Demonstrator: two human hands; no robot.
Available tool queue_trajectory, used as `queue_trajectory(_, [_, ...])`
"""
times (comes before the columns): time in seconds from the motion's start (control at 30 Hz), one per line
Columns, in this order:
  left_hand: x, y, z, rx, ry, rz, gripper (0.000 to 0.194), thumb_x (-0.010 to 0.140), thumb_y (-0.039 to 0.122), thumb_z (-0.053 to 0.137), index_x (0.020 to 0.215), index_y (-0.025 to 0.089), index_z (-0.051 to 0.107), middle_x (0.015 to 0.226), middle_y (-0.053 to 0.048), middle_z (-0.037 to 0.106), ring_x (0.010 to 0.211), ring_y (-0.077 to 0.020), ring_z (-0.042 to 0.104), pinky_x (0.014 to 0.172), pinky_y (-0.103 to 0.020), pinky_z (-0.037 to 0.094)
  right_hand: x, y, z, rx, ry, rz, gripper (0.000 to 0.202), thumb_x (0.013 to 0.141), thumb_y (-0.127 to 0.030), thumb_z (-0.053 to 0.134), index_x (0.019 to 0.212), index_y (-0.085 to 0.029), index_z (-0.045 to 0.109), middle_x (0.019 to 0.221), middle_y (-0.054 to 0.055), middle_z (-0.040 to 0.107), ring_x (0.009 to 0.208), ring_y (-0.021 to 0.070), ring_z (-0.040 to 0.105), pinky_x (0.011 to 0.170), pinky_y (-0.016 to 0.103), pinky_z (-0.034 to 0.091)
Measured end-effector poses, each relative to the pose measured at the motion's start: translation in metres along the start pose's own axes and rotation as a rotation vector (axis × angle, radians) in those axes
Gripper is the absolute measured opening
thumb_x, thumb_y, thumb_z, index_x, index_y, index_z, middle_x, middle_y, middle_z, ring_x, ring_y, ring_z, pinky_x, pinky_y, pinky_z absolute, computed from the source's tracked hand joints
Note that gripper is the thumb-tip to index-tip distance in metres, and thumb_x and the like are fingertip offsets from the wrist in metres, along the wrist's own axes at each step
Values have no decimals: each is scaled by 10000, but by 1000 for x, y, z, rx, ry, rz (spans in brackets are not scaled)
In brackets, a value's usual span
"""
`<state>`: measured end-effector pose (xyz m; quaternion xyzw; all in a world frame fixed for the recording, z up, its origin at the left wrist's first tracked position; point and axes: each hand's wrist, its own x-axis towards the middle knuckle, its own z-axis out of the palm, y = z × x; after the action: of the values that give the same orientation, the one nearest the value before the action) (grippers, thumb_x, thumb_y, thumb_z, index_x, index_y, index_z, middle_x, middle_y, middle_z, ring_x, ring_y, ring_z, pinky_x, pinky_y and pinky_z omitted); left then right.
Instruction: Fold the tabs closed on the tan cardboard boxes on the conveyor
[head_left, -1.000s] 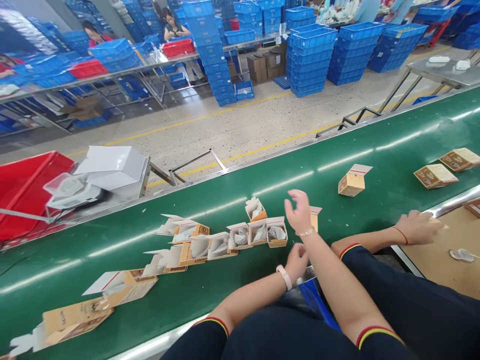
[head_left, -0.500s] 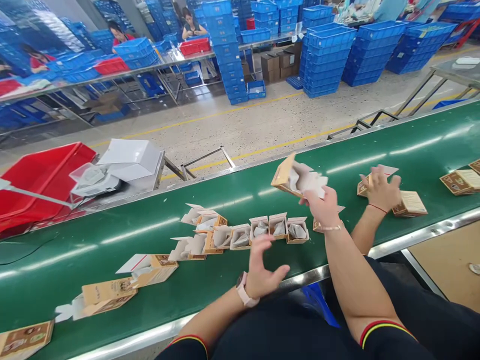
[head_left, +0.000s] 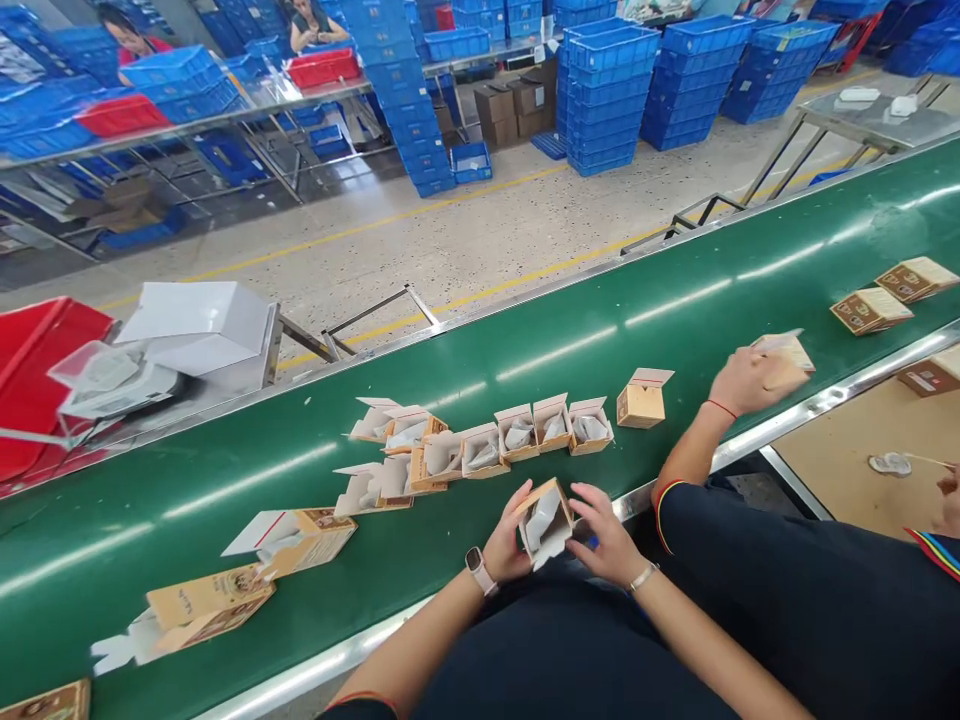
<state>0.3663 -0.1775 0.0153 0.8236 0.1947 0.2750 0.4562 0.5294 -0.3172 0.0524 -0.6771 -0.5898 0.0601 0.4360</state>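
Observation:
An open small carton (head_left: 556, 498), brown outside and white inside, sits between my hands near the belt's front edge. A pale pouch shows inside it. My left hand (head_left: 511, 545) grips the carton's left side, the thumb behind the far wall. On the other side my right hand (head_left: 606, 540) has its fingers curved against the carton's right wall and flap. Beyond my hands a row of open cartons (head_left: 484, 455) with pouches inside stands on the green belt (head_left: 420, 560). One carton (head_left: 642, 402) stands apart to the right with its lid flap raised.
At the right a co-worker's hand (head_left: 739, 380) is on another carton (head_left: 787, 360). More cartons lie along the belt at the left (head_left: 210, 600) and far right (head_left: 870, 310). Across the belt are a scale (head_left: 120, 390), a red bin (head_left: 45, 370) and blue crate stacks (head_left: 607, 100).
My right hand has brought the carton down and toward me. My left hand, open before, has closed on its left side. The co-worker's hand has shifted with a carton, and the view has turned right.

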Motion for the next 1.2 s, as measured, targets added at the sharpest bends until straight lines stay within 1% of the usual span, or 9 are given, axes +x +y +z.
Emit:
queue_trajectory(0.17, [5,-40,3,257,-260,28,489,845,333,526,1316,207,489,1402,-222,475,1366,-332,387,1034,-582,376,-12,41,46,-96,-235,92,538,807,-412,585,1304,-218,512,1347,169,518,1302,342,422,1007,586,406])
queue_trajectory(0.27, [16,-33,2,456,-315,-19,490,840,273,537,1327,235,497,1473,-198,405,1404,-351,310,1056,-603,314,-1,48,44,-114,-215,106,498,798,-421,608,1258,-233,571,1368,146,507,1316,332,399,1035,567,382])
queue_trajectory(0.4, [37,-13,4,510,-324,-143,520,825,336,585,1337,305,500,1500,-144,378,1378,-367,329,1066,-627,266,18,48,40,-77,-214,239,169,805,-361,613,918,-288,715,1251,77,589,1265,315,434,1031,544,385])
queue_trajectory(0.57, [59,-10,26,-73,-135,-383,278,861,297,516,1108,216,613,1323,-134,521,1236,-283,490,1061,-502,361,25,48,63,70,157,630,290,855,-370,503,626,-216,591,1031,122,581,1018,269,563,934,485,476])
queue_trajectory(0.67, [66,-15,42,-358,6,-550,307,855,288,549,1140,181,502,1248,-145,541,1208,-243,510,1007,-434,429,22,52,77,34,297,778,237,846,-428,496,824,-202,561,1044,152,513,897,256,574,831,471,522])
queue_trajectory(0.9, [89,-16,61,-547,-82,-726,292,828,289,607,1077,189,491,1066,-120,658,960,-223,648,889,-431,512,28,55,67,35,371,883,367,798,-395,492,1095,-187,434,1089,166,499,884,248,576,792,425,528])
queue_trajectory(1.03, [99,-8,57,-581,-104,-788,335,855,378,583,1119,187,505,1164,-141,638,1056,-230,620,936,-410,482,38,31,50,-247,128,674,486,731,-398,598,1147,-182,471,1236,197,470,1149,333,476,932,493,423])
queue_trajectory(1.13, [91,-1,34,-580,-129,-807,358,872,464,538,1131,217,535,1295,-129,581,1182,-248,554,980,-412,436,50,8,43,-555,-157,679,464,699,-357,651,1103,-165,527,1182,194,507,1070,349,497,886,513,393])
queue_trajectory(1.2, [73,2,12,-569,-174,-836,385,848,506,552,1113,227,559,1305,-128,577,1188,-269,547,961,-423,429,60,-8,36,-611,-170,729,352,702,-306,629,1009,-153,545,1071,174,535,977,319,519,814,460,417])
